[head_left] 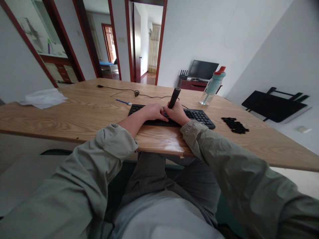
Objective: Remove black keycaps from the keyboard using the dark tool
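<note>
A black keyboard (pixel 199 116) lies on the wooden table (pixel 74 113) in front of me. My left hand (pixel 154 112) rests on the keyboard's middle with its fingers curled down onto the keys. My right hand (pixel 177 114) is closed round a black handheld tool (pixel 174 97) that stands tilted, its lower end on the keyboard. A pile of loose black keycaps (pixel 235 125) lies on the table to the right of the keyboard.
A clear water bottle (pixel 213 85) with a teal and red lid stands behind the keyboard's right end. A small blue brush (pixel 124 102), a black cable (pixel 134 92) and white cloth (pixel 43 98) lie further left. A black folded stand (pixel 274 104) sits on the floor to the right.
</note>
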The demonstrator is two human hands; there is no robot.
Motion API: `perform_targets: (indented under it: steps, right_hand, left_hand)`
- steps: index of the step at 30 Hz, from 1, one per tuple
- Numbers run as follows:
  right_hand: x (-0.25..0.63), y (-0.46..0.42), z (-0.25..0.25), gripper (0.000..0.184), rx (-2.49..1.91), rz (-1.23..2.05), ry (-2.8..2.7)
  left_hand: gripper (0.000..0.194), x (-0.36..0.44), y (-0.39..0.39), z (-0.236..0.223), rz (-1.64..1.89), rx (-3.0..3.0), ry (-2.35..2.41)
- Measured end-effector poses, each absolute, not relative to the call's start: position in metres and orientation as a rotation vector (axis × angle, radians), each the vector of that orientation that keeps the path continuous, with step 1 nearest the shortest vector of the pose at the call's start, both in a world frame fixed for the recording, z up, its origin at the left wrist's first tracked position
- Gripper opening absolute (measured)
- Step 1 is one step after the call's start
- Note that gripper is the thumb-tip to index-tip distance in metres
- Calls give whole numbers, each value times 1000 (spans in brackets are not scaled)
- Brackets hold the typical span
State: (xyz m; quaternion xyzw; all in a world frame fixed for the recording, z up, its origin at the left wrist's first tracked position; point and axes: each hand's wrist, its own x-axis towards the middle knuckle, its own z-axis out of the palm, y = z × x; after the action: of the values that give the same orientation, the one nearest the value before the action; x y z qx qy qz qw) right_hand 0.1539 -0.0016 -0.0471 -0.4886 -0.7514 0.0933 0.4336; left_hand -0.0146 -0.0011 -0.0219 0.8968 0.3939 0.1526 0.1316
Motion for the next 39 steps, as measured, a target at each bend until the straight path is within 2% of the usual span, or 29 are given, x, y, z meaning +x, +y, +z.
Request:
perform_targets:
  steps: [18, 27, 31, 34, 37, 39]
  right_hand:
    - [151, -2, -43, 28, -1245, 204, -1739]
    - [169, 5, -34, 22, -1180, 444, -1583]
    - [191, 5, -23, 31, -1183, 680, -1456]
    - [209, 3, -17, 30, -1202, 767, -1427]
    - [226, 1, -16, 21, -1186, 750, -1457]
    - [237, 1, -16, 14, -1184, 708, -1464]
  left_hand:
    - [33, -17, 0, -22, 452, 2556, 1128]
    - [35, -28, 8, -20, 601, 2538, 1050]
    - [44, -29, 11, -21, 745, 2563, 1175]
    - [53, -25, 15, -21, 635, 2588, 1222]
    - [42, -16, 19, -20, 453, 2640, 1210]
    - [32, -9, 20, -18, 450, 2668, 1191]
